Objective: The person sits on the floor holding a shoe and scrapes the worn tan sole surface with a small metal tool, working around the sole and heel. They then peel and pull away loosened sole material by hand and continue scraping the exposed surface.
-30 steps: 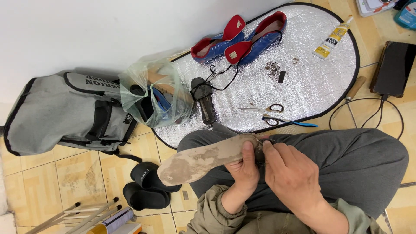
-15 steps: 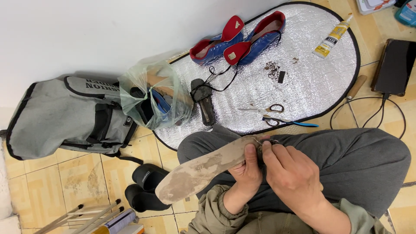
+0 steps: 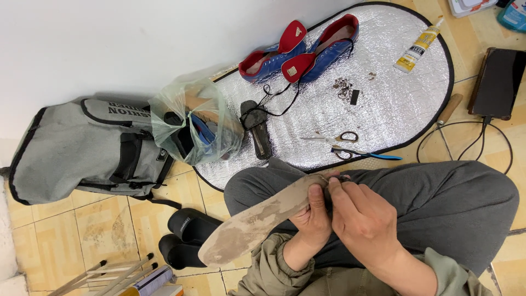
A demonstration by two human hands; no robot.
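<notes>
Both hands [image 3: 339, 214] grip the worn insole's [image 3: 257, 219] right end, seemingly pinching.

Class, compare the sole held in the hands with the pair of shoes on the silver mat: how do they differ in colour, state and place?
The sole is flat, dull brown and patchy; the shoes are blue with red lining, whole. The sole is gripped by the left hand and right hand over the lap; the shoes lie untouched on the mat.

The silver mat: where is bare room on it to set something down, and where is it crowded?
On the silver mat, one free patch lies between the glue tube, the scissors and the mat's right edge. Another lies left of the scissors, beside the black sole piece. The top left is crowded: blue shoes, laces, plastic bag.
</notes>
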